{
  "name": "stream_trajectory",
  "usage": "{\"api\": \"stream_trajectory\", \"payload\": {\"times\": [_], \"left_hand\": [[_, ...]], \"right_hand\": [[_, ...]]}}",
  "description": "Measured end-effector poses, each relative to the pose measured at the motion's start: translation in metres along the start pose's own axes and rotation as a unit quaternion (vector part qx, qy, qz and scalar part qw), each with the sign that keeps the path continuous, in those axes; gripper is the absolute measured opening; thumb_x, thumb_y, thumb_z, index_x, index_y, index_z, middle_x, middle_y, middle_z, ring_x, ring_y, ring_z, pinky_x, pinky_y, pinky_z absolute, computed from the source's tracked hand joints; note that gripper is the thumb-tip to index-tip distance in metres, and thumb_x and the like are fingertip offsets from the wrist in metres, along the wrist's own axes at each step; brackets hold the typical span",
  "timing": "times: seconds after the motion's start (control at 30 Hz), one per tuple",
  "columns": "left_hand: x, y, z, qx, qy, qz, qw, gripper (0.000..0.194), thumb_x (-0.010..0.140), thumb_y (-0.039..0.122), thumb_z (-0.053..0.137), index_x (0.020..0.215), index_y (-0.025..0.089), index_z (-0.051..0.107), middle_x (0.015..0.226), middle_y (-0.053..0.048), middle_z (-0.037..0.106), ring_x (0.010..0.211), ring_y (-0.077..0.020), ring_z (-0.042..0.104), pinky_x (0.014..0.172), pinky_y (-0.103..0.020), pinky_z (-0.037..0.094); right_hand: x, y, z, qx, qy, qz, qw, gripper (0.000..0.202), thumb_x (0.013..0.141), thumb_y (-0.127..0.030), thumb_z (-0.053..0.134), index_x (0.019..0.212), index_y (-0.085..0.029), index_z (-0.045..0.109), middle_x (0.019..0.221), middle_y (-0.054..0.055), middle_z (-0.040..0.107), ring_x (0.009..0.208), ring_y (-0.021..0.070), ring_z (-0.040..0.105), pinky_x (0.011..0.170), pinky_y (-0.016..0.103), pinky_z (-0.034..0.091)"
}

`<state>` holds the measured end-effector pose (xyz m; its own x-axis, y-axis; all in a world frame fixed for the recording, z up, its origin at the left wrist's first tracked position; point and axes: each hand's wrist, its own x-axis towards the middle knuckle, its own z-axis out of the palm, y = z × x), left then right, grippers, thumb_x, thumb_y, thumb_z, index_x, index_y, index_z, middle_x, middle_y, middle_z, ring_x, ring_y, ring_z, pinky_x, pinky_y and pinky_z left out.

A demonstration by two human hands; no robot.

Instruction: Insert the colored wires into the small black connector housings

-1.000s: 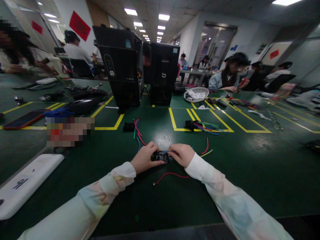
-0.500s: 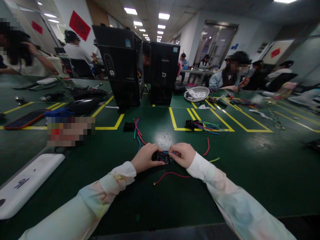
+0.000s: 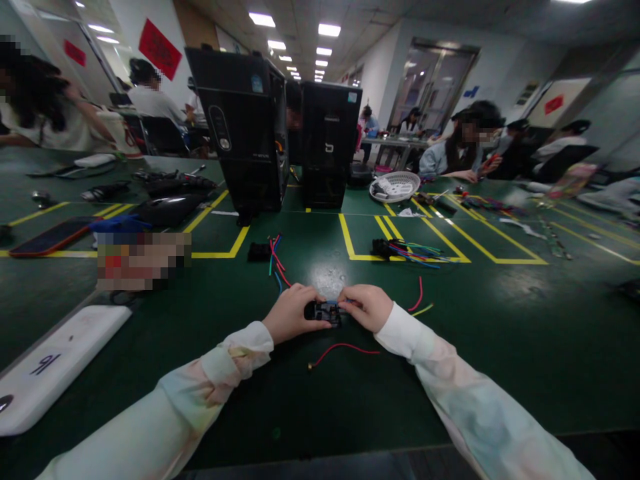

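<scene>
My left hand [image 3: 294, 312] is closed around the left end of a small black plastic housing [image 3: 327, 315], held low over the green table. At its right side the fingers of my right hand [image 3: 369, 308] are pinched on a thin blue wire [image 3: 332, 303], which runs along the top of the housing. Where the wire's end sits is hidden by the fingers. Just in front lies a loose red wire [image 3: 345, 345] with a brass-coloured tip. To the right of my right hand are a short red wire [image 3: 421, 293] and a yellow-green wire [image 3: 423, 311].
Black connectors with coloured wires lie at left [image 3: 260, 251] and right [image 3: 383, 249]. Two black computer towers [image 3: 245, 133] stand behind. A white basket [image 3: 395, 187] is at the back right, a white power strip [image 3: 60, 367] at the left. Other people sit around.
My right fingers have shifted slightly at the housing's edge. The yellow-green wire beside my right wrist has moved a little up and left. My left hand keeps its hold.
</scene>
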<state>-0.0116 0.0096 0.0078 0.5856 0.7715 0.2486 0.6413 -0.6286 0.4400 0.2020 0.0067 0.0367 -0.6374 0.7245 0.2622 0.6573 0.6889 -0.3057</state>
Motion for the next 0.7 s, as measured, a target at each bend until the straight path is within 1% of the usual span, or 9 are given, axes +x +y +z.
{"api": "stream_trajectory", "payload": {"times": [0.1, 0.2, 0.27, 0.4, 0.57, 0.63, 0.7], "left_hand": [[0.000, 0.000, 0.000, 0.000, -0.001, -0.001, 1.000, 0.046, 0.066, 0.055, 0.064, 0.094, 0.020, 0.055, 0.095, -0.003, 0.059, 0.090, -0.0215, 0.049, 0.078, -0.033, 0.039], [0.000, 0.000, 0.000, -0.004, -0.006, -0.001, 1.000, 0.046, 0.067, 0.056, 0.063, 0.094, 0.020, 0.055, 0.096, -0.003, 0.059, 0.090, -0.0213, 0.049, 0.077, -0.032, 0.039], [0.000, 0.000, 0.001, -0.005, -0.010, -0.002, 1.000, 0.046, 0.067, 0.056, 0.062, 0.095, 0.020, 0.055, 0.096, -0.003, 0.058, 0.090, -0.0212, 0.049, 0.077, -0.032, 0.038], [0.000, 0.000, 0.001, 0.001, -0.005, -0.003, 1.000, 0.046, 0.067, 0.056, 0.062, 0.096, 0.020, 0.055, 0.096, -0.004, 0.057, 0.089, -0.0214, 0.049, 0.078, -0.033, 0.039], [0.000, 0.001, 0.000, 0.003, 0.013, -0.014, 1.000, 0.044, 0.066, 0.054, 0.065, 0.091, 0.019, 0.056, 0.097, -0.005, 0.052, 0.088, -0.0207, 0.049, 0.076, -0.032, 0.040], [0.000, 0.002, -0.001, 0.005, 0.004, -0.024, 1.000, 0.044, 0.066, 0.054, 0.064, 0.091, 0.019, 0.057, 0.093, -0.004, 0.053, 0.087, -0.0206, 0.050, 0.073, -0.031, 0.039], [0.001, 0.002, -0.001, 0.005, -0.015, -0.030, 0.999, 0.044, 0.066, 0.055, 0.064, 0.091, 0.019, 0.057, 0.089, -0.003, 0.055, 0.083, -0.0201, 0.052, 0.069, -0.029, 0.038]], "right_hand": [[0.000, 0.000, -0.001, 0.005, -0.006, 0.018, 1.000, 0.011, 0.083, -0.024, 0.050, 0.078, -0.019, 0.059, 0.065, -0.001, 0.056, 0.061, 0.0109, 0.050, 0.057, 0.020, 0.029], [0.001, 0.002, 0.004, -0.009, 0.004, 0.052, 0.999, 0.012, 0.083, -0.023, 0.049, 0.079, -0.019, 0.059, 0.068, 0.000, 0.059, 0.064, 0.0117, 0.051, 0.058, 0.021, 0.029], [0.002, 0.004, 0.007, -0.017, 0.011, 0.060, 0.998, 0.011, 0.084, -0.024, 0.049, 0.081, -0.020, 0.059, 0.071, 0.001, 0.060, 0.066, 0.0122, 0.052, 0.059, 0.021, 0.029], [0.002, 0.005, 0.010, -0.011, 0.019, 0.045, 0.999, 0.010, 0.084, -0.023, 0.048, 0.086, -0.019, 0.057, 0.071, 0.001, 0.059, 0.065, 0.0125, 0.052, 0.061, 0.021, 0.031], [-0.001, 0.002, 0.005, 0.009, 0.018, -0.008, 1.000, 0.012, 0.083, -0.024, 0.048, 0.079, -0.018, 0.056, 0.062, 0.000, 0.051, 0.061, 0.0126, 0.048, 0.059, 0.022, 0.030], [-0.001, 0.002, 0.004, 0.008, 0.018, -0.012, 1.000, 0.012, 0.083, -0.024, 0.048, 0.078, -0.018, 0.057, 0.061, 0.000, 0.050, 0.062, 0.0128, 0.048, 0.058, 0.022, 0.030], [0.000, 0.002, 0.004, -0.002, 0.014, 0.006, 1.000, 0.011, 0.083, -0.024, 0.048, 0.080, -0.018, 0.057, 0.063, 0.000, 0.052, 0.063, 0.0128, 0.048, 0.059, 0.022, 0.030]]}}
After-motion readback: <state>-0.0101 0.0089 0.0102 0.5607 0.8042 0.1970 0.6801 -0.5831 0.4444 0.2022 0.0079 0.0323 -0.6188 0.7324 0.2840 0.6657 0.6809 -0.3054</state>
